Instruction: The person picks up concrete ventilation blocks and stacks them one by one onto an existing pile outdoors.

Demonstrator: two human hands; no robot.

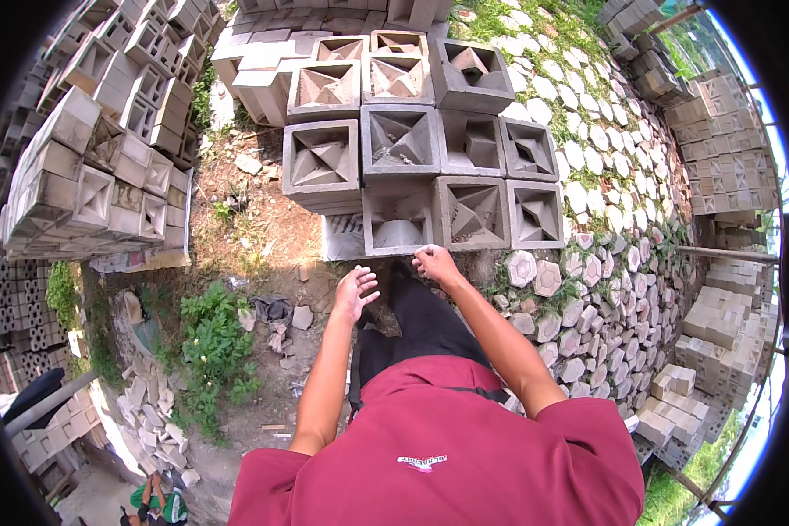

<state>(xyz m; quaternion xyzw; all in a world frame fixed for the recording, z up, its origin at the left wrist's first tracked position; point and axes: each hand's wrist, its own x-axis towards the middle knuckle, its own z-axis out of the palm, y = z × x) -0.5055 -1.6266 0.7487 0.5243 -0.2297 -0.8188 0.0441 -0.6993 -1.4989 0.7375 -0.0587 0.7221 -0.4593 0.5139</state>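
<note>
Your maroon shirt [465, 438] glows near, dark trousers [430, 326] just beyond; farther, grey blocks [472, 213] flash faceted pyramid patterns, pink-and-white pavers [548, 278] spread hexagons right, green plant [215, 342] left!

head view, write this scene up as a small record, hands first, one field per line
left hand: open, nothing seen in it
right hand: fingers curled, beside the lower edge of the nearest block; contact unclear
blocks: grey, square-faced, hollowed, grouped ahead of the hands
left side: another stack, leafy plant
right side: six-sided stones, grass among them
clothing: dark red shirt, dark trousers
other person: lower left corner, partly seen, green clothing
</note>
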